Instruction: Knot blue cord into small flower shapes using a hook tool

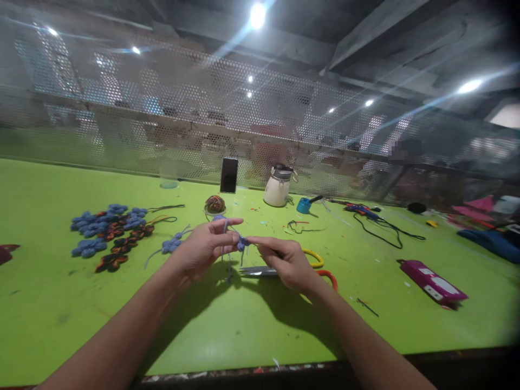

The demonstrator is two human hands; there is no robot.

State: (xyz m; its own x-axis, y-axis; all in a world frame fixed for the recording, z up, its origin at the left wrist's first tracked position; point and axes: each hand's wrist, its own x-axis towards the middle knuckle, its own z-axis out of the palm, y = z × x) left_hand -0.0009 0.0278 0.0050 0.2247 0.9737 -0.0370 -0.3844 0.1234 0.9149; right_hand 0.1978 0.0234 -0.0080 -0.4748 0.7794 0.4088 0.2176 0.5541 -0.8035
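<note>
My left hand pinches a small blue crochet piece, with blue yarn looped over its fingers and strands hanging below. My right hand is closed on a thin crochet hook, whose tip meets the piece; most of the hook is hidden in the hand. Under the right hand lie scissors with one yellow and one red handle. A blue crochet flower rests left of my left hand. Farther left is a pile of blue flowers and dark orange-black flowers.
On the green table stand a multicoloured yarn ball, an upright phone, a white jug and a small blue pot. To the right lie dark cords and a purple box. A perforated metal screen runs behind.
</note>
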